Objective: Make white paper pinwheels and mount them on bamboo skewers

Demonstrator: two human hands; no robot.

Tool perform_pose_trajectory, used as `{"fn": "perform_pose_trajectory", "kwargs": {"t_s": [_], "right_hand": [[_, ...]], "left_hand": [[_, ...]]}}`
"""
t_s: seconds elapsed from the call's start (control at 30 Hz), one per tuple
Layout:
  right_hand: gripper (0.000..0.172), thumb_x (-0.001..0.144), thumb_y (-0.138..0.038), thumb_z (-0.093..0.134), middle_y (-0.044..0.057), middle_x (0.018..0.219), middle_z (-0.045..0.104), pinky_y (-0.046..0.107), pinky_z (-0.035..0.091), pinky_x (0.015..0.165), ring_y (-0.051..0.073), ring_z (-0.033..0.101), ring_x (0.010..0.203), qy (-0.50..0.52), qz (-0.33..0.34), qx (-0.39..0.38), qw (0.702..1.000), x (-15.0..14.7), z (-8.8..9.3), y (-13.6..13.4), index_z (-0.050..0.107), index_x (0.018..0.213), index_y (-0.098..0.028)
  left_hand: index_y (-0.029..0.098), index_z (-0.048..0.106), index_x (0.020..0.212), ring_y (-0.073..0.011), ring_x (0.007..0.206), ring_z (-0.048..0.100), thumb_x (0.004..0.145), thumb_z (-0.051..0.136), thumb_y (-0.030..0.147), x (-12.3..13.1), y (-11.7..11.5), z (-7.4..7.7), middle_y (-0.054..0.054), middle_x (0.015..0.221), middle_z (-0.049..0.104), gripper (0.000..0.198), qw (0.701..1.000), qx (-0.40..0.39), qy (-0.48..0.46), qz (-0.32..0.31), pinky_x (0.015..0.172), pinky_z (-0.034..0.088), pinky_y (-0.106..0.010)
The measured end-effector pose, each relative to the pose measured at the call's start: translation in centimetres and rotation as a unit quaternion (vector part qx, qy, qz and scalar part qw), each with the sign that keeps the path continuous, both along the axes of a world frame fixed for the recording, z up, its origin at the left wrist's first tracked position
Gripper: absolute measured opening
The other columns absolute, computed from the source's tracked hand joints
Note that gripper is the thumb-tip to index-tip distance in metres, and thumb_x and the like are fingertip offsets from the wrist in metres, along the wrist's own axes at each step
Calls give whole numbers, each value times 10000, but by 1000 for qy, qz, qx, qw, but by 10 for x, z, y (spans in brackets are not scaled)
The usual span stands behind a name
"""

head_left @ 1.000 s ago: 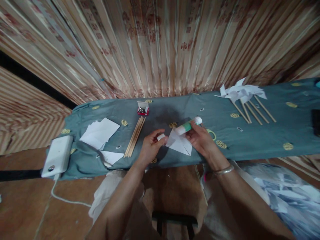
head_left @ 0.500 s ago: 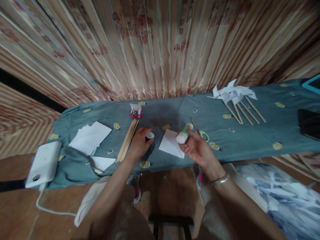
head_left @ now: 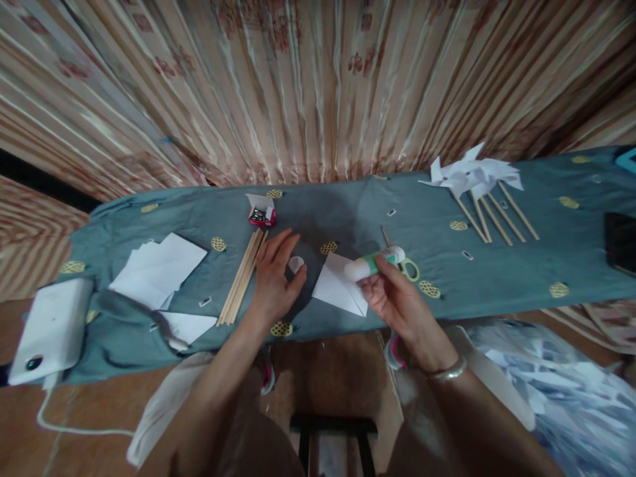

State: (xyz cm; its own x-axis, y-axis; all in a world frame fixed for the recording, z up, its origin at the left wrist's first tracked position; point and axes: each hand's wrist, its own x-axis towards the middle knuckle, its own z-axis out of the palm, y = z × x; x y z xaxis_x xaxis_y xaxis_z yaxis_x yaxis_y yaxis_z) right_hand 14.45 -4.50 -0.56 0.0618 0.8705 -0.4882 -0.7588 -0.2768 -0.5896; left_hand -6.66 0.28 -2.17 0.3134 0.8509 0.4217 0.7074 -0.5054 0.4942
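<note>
Left of paper [head_left: 334, 289]: closed off by cap [head_left: 296, 264], left hand [head_left: 273, 281] and sticks [head_left: 242, 275].
Right of paper: taken up by right hand [head_left: 392, 298], glue stick [head_left: 368, 265], scissors [head_left: 416, 271].
Behind paper: bare cloth [head_left: 348, 212] is left open.

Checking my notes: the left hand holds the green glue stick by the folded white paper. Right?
No: the head view shows the right hand holding the green glue stick by the folded white paper; the left hand rests open on the cloth beside a small white cap.

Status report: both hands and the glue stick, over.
Left hand open, beside cap. Right hand grips glue stick by folded paper. Nothing blocking.
</note>
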Motion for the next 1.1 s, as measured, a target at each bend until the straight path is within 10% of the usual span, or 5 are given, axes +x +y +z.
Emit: {"fn": "perform_pose_trajectory", "kwargs": {"t_s": [0.4,1.1], "right_hand": [[330,588,-351,850,-71,512,608,145,481,416,68,577,434,-76,-15,-10,997,-10,-2,2,561,661,-210],[296,618,-469,835,-6,632,648,253,466,594,127,568,605,-257,80,87,959,1,-2,-13,685,646,-215]], "left_hand": [[208,429,1349,-252,1132,541,852,633,396,32,-45,7,-115,1245,585,569,984,-87,-135,-82,961,452,-425],[203,460,1317,-229,1040,602,841,642,304,43,-47,4,-94,1130,637,520,952,-172,-240,-86,947,469,-391]]}}
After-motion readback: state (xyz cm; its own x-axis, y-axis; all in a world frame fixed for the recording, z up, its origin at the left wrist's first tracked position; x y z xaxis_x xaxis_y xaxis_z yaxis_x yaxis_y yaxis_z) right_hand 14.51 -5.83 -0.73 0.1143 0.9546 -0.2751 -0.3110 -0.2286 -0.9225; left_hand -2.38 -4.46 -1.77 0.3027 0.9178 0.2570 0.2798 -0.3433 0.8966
